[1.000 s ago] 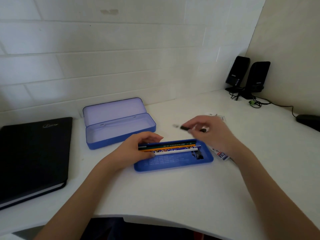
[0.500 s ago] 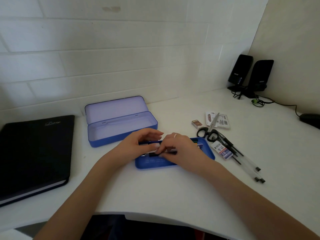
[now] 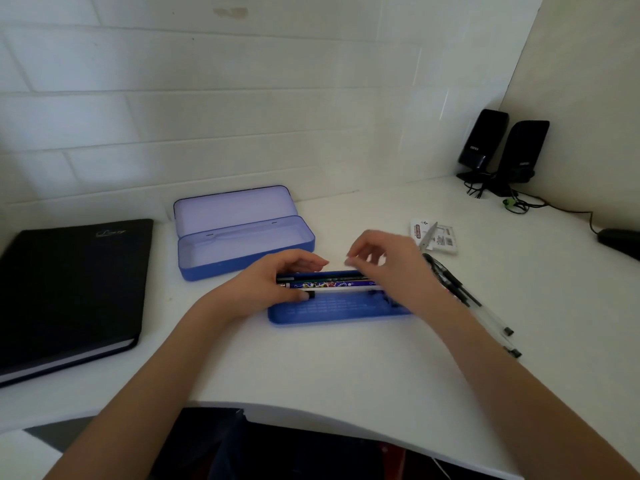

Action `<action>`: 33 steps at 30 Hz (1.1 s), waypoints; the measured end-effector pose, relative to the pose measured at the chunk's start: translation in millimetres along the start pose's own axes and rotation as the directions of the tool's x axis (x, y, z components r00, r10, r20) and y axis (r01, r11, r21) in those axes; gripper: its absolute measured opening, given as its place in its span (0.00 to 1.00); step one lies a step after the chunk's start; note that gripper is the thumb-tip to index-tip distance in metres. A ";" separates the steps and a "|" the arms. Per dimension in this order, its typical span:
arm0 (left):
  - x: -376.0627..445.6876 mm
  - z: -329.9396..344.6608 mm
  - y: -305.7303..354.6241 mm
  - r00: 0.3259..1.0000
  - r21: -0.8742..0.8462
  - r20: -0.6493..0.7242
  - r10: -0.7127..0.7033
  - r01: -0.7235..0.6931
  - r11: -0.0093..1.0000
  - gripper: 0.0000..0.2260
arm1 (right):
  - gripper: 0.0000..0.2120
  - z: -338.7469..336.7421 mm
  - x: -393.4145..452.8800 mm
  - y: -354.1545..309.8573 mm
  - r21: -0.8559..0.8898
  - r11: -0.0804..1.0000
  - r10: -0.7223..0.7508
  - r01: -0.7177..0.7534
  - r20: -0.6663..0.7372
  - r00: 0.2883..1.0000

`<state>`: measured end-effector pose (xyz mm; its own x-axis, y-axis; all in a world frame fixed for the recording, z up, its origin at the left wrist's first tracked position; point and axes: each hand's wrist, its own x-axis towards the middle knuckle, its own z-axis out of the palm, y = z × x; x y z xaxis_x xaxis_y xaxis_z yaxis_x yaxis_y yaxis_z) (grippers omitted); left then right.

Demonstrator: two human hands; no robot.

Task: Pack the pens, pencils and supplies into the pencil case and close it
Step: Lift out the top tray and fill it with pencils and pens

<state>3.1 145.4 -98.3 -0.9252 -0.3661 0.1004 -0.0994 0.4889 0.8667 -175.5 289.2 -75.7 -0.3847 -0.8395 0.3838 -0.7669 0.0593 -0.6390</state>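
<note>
Here, on the white tabletop (image 3: 346,368), a shallow blue tray (image 3: 339,311) lies in front of the person, with a row of pencils and pens (image 3: 329,283) packed along its far side. The left hand (image 3: 273,282) rests on the tray's left end, its grip closed on the ends of that row, thumb in front and fingers curled over the back. The right hand (image 3: 391,261) hangs blurred above the tray's right end, fingers loosely spread and its grip holding nothing that shows. Behind the tray, a little to the left, the blue pencil case (image 3: 242,244) stands open, its lid tipped back toward the tiled wall and its inside bare. To the right of the tray, partly hidden by the right forearm, lie several clear pens (image 3: 485,313) with black caps, and beyond them scissors (image 3: 427,235) resting on small packets (image 3: 446,237). A black notebook (image 3: 69,292) lies at the far left, and two black speakers (image 3: 505,150) stand in the right corner.
</note>
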 end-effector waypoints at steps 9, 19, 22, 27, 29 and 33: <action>-0.9 5.1 3.3 1.000 0.017 -0.017 0.019 -0.018 1.000 0.11 | 0.05 -96.3 -4.3 68.3 -0.290 0.774 0.573 -0.563 -0.059 0.817; -0.7 1.1 1.1 0.999 0.026 -0.035 -0.004 0.005 1.000 0.13 | 0.11 -77.0 -23.8 74.2 -0.283 0.734 0.626 -0.618 -0.072 0.776; -0.3 -0.7 1.0 1.000 0.044 -0.017 -0.003 0.004 0.999 0.15 | 0.07 -75.0 -28.5 74.5 -0.265 0.729 0.629 -0.632 -0.105 0.770; 0.0 -1.6 0.3 1.000 0.060 -0.019 -0.014 0.015 0.998 0.17 | 0.04 -73.8 -30.6 64.3 -0.231 0.845 0.417 -0.483 -0.281 0.864; -0.2 -1.6 0.4 1.000 0.065 -0.018 -0.018 0.019 0.998 0.17 | 0.03 -70.8 -29.0 53.0 -0.246 0.897 0.286 -0.367 -0.309 0.907; -0.7 -2.3 0.8 1.000 0.061 -0.010 -0.011 0.011 0.998 0.18 | 0.06 -52.0 -30.5 28.7 -0.041 0.988 0.150 -0.151 -0.037 0.988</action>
<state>4.5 144.2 -96.6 -0.9205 -0.3789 0.0957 -0.1320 0.5320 0.8364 -212.5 344.5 -71.1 -0.5139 -0.8007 0.3078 -0.7201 0.2076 -0.6622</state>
